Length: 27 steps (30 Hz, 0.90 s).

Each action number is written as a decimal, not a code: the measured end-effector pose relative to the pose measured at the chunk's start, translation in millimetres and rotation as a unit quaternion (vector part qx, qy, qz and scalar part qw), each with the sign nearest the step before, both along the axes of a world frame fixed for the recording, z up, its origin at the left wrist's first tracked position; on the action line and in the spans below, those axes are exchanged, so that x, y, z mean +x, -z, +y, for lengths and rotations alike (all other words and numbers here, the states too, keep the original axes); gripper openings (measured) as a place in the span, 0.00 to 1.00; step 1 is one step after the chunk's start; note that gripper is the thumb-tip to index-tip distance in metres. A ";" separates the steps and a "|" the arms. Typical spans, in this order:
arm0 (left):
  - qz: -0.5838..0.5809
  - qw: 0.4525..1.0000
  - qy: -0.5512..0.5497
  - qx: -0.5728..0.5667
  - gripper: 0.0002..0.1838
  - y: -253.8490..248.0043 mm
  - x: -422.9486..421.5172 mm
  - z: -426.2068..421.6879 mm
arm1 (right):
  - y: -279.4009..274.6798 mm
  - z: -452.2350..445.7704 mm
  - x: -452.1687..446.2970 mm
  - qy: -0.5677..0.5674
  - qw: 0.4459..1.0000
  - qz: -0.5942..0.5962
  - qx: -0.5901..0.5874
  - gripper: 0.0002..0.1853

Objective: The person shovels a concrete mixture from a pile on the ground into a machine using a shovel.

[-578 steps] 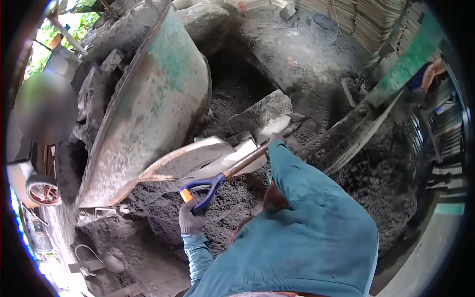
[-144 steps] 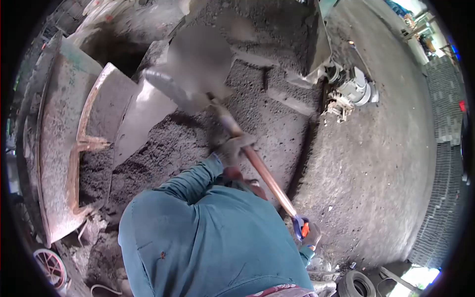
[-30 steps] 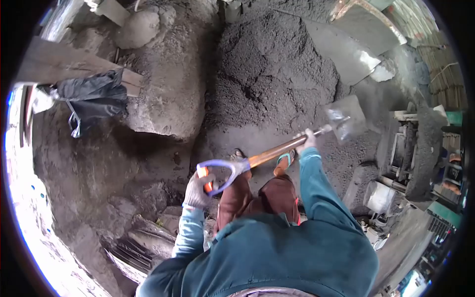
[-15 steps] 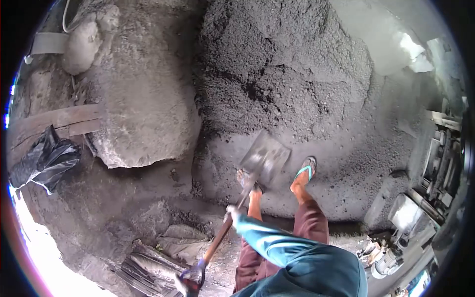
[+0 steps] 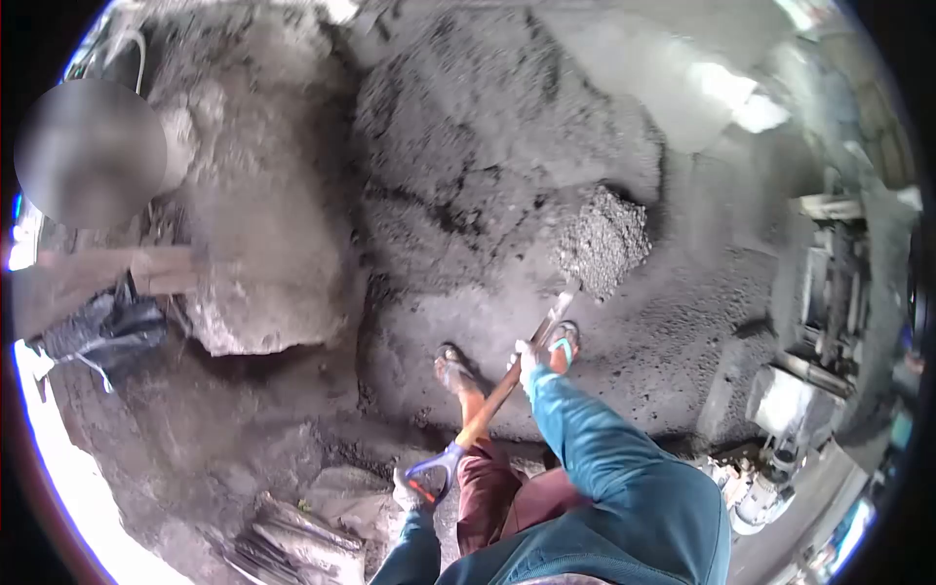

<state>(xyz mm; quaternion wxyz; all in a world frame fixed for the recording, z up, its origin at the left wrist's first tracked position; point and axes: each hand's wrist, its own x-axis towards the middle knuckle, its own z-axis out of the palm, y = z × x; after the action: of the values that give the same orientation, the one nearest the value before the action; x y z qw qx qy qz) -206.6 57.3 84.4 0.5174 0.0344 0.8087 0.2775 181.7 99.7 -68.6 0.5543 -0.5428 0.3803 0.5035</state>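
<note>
A long-handled shovel (image 5: pixel 497 398) slants across the front of my body, its blade hidden under a heap of grey, gravelly mix (image 5: pixel 606 239). My gloved left hand (image 5: pixel 408 489) is closed around the purple D-shaped grip at the shovel's upper end. Lower on the shaft, my gloved right hand (image 5: pixel 526 363) is wrapped round it, close to my sandalled foot (image 5: pixel 565 338). Beyond the loaded blade lies a broad pile of damp grey mix (image 5: pixel 507 127).
A large earthen block (image 5: pixel 263 214) stands along the left, with a black plastic bag (image 5: pixel 112 331) beside it. Stacked pieces of wood (image 5: pixel 834 283) line the right side. A white container (image 5: pixel 760 502) sits at lower right. Planks (image 5: pixel 292 551) lie at lower left.
The shovel's blade has swung forward and right, from bare near my feet to loaded with grey mix. Both my hands moved with it, and the left hand now shows plainly on the grip.
</note>
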 end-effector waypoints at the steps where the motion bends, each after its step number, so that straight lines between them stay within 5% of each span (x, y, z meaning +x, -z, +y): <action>1: -0.004 1.000 0.004 0.010 0.24 -4.8 4.6 -1.2 | -5.1 -17.2 2.4 0.021 0.999 0.011 0.030 0.08; 4: -0.023 0.999 0.040 0.006 0.27 -53.9 41.3 5.0 | -145.2 -31.0 47.2 0.089 0.989 -0.098 -0.062 0.16; 5: -0.051 0.997 0.062 -0.020 0.28 -64.1 43.4 7.0 | -141.8 -52.0 58.2 0.094 0.988 -0.116 -0.037 0.21; 7: -0.085 0.992 0.086 -0.024 0.32 -113.9 105.1 29.7 | -160.9 -78.7 89.3 0.125 0.988 -0.091 0.014 0.18; 9: -0.102 0.985 0.138 -0.030 0.32 -155.7 155.8 48.9 | -255.3 -84.2 134.8 0.171 0.965 -0.178 0.085 0.16; 10: -0.204 0.953 0.224 0.009 0.33 -130.1 144.2 55.0 | -304.6 -87.4 160.9 0.190 0.949 -0.221 0.117 0.15; 14: -0.233 0.901 0.317 0.182 0.27 -205.6 270.0 79.0 | -413.8 -116.4 266.9 0.261 0.888 -0.282 0.252 0.06; 17: -0.182 0.781 0.461 0.380 0.19 -269.9 349.8 81.2 | -466.9 -148.3 340.5 0.247 0.820 -0.410 0.314 0.07; 19: -0.067 0.458 0.580 0.670 0.10 -338.6 395.6 76.7 | -487.4 -180.3 388.9 0.255 0.771 -0.422 0.404 0.07; 21: -0.223 0.352 0.542 0.730 0.12 -378.3 418.4 79.9 | -520.7 -179.9 388.5 0.260 0.757 -0.416 0.432 0.07; 23: -0.204 0.305 0.578 0.728 0.12 -379.8 396.1 97.9 | -577.3 -156.9 356.1 0.222 0.759 -0.464 0.400 0.07; 24: -0.184 0.291 0.603 0.720 0.12 -379.7 372.6 105.4 | -589.9 -143.0 339.1 0.193 0.762 -0.472 0.400 0.08; 26: -0.113 0.400 0.622 0.663 0.16 -350.5 318.6 114.4 | -592.9 -107.5 309.2 0.151 0.787 -0.466 0.375 0.09; 27: -0.169 0.533 0.601 0.571 0.18 -321.2 289.6 119.0 | -587.7 -90.5 296.3 0.139 0.807 -0.456 0.348 0.09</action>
<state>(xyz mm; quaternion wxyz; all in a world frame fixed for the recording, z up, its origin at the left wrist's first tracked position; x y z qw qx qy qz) 83.0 176.3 405.6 0.5593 0.7531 0.1643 0.3049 478.0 9.3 519.0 0.8800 -0.4217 -0.0453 0.2140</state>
